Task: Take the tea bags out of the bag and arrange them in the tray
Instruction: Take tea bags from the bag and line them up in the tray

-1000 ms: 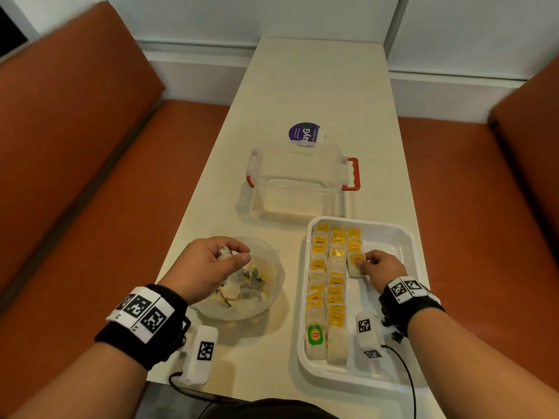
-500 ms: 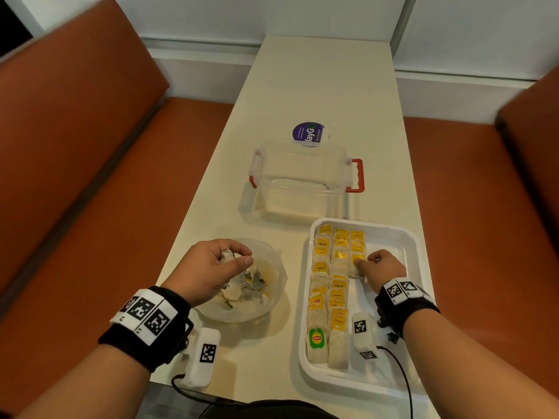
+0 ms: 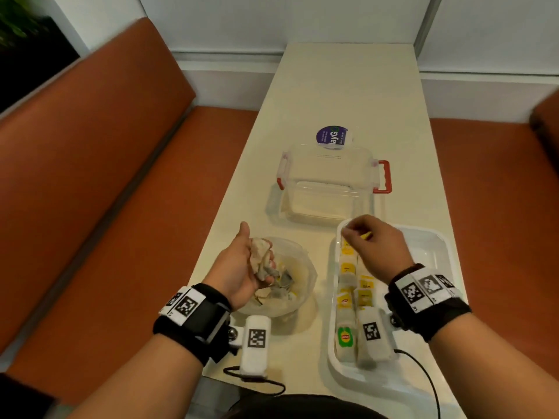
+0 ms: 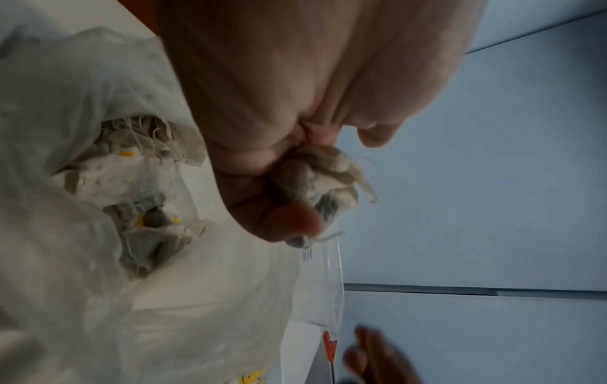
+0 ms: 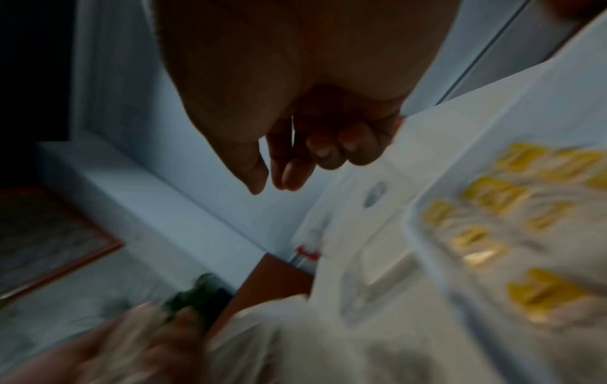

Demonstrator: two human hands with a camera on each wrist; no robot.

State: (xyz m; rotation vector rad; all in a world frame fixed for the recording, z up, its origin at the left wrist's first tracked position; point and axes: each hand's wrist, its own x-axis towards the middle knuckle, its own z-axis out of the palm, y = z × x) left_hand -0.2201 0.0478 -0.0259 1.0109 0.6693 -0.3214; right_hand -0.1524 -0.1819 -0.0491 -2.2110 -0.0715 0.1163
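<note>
Tea bags [image 3: 262, 259] crumpled in left hand [image 3: 242, 264]

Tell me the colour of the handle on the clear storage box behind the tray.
Red. The handle on the clear storage box shows best in the head view.

Tray [image 3: 439, 237]: glossy white plastic. Bag [image 3: 302, 267]: thin, crinkly clear plastic; tea bags [image 3: 348, 269]: matt fibrous paper. Table [image 3: 338, 95] smooth cream; container [image 3: 329, 182] clear plastic.

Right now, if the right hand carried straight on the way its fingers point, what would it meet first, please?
Probably the left hand, which holds a bunch of tea bags; the right hand points left across the tray. Depth is uncertain.
</note>
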